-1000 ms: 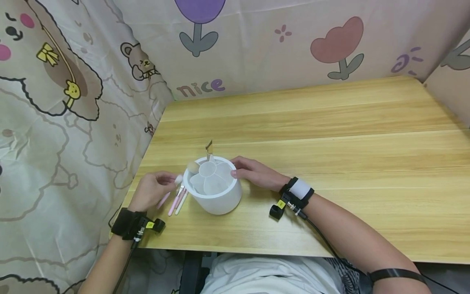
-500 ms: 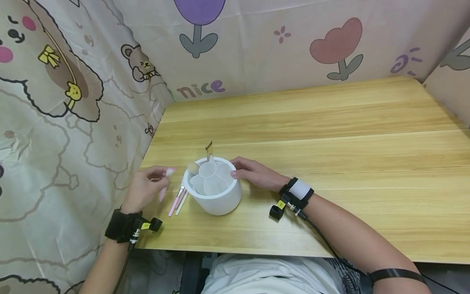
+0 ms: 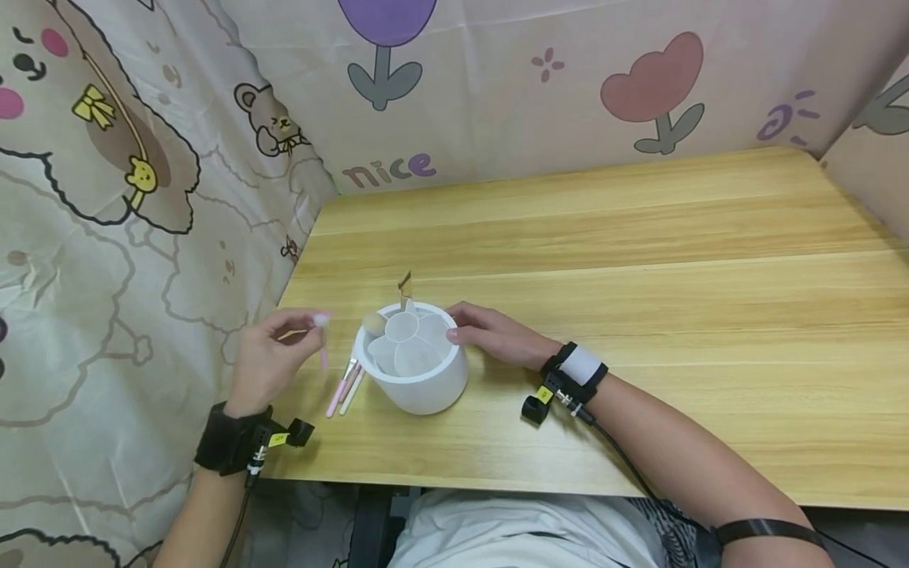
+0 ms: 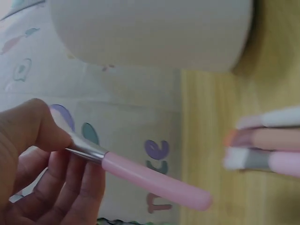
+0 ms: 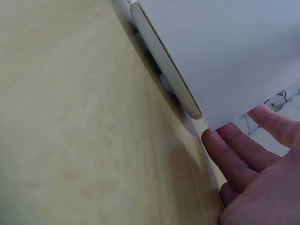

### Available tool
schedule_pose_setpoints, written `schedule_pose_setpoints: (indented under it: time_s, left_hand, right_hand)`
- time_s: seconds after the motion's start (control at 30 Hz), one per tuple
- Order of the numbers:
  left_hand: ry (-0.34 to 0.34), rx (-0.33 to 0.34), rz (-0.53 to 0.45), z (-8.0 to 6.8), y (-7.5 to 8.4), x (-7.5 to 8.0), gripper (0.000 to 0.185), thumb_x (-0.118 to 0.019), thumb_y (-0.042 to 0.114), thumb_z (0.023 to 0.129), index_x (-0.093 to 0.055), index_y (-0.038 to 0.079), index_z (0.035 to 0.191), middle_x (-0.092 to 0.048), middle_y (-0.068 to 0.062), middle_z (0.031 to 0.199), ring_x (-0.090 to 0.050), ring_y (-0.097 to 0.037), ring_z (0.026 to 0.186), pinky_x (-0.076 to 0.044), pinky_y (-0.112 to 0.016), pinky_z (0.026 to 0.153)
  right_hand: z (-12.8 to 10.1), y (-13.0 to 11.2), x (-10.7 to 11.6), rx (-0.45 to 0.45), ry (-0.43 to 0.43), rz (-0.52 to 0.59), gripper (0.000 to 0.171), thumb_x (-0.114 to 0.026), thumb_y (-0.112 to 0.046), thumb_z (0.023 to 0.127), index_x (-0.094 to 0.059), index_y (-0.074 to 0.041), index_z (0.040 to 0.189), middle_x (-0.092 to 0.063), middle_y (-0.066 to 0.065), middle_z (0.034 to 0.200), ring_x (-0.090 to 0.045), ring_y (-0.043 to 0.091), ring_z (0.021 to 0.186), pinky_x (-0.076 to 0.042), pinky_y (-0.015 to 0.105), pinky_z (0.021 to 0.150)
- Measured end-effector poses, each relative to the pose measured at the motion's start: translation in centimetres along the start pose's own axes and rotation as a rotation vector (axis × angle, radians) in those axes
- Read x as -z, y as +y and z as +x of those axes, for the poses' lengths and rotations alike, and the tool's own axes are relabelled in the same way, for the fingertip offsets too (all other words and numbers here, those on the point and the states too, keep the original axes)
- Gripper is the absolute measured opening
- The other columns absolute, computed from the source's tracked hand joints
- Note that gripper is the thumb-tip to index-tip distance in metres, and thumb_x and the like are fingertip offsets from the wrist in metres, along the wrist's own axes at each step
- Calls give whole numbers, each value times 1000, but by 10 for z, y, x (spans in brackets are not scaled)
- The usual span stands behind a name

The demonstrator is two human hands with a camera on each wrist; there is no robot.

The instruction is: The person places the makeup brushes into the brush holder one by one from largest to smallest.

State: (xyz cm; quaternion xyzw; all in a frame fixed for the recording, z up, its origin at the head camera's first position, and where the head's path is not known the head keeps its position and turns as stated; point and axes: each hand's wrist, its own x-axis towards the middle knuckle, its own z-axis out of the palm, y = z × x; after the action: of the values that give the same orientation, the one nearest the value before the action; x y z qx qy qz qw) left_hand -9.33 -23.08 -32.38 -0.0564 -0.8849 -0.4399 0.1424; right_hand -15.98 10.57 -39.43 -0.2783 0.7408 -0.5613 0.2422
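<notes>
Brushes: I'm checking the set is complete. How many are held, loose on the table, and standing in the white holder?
Pink brush in left hand: 1
Loose brushes on table: 3
Standing brushes in white holder: 2
Total: 6

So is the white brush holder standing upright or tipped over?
Upright. The white brush holder sits flat on the table, opening upward, right hand against its side.

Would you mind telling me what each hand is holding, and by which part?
The left hand pinches a pink-handled makeup brush at its bristle end. The right hand holds nothing; its fingers rest against the white holder.
</notes>
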Motion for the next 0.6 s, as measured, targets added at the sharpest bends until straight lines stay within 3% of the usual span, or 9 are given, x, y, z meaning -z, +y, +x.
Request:
schedule_pose_setpoints:
  time_s: [0.13, 0.33, 0.47, 0.6]
  left_hand:
    - [90, -96, -109, -2, 8, 0, 16, -69, -6, 88, -75, -8, 102, -73, 26, 99, -71, 7, 92, -58, -10, 87]
    - [107, -311, -372, -4, 15, -2, 18, -63, -23, 82, -70, -21, 99, -79, 11, 99, -75, -2, 90, -62, -18, 88]
    - [90, -346, -489, -5, 20, -3, 19, -62, -26, 81, -69, -21, 98, -80, 5, 100, -77, -6, 95, -62, -21, 90]
    - [76, -372, -533, -7, 27, -4, 25, -61, -27, 80, -72, -15, 99, -79, 3, 101, -78, -8, 97, -62, -23, 91]
  right_hand:
    - [0, 0, 0, -6, -4, 4, 44, -52, -45, 103, -55, -24, 143, -62, 2, 146, -52, 23, 142, -34, 56, 127]
    - [0, 2, 0, -4, -5, 0, 44, -52, -45, 104, -55, -24, 142, -62, 2, 145, -52, 22, 142, -34, 55, 127]
    - [0, 1, 0, -2, -6, -1, 44, -53, -44, 104, -56, -24, 142, -62, 2, 145, -52, 22, 142, -34, 54, 127]
    - [-1, 0, 0, 1, -7, -2, 44, -52, -44, 104, -55, -24, 143, -62, 2, 146, -51, 22, 143, -34, 55, 127]
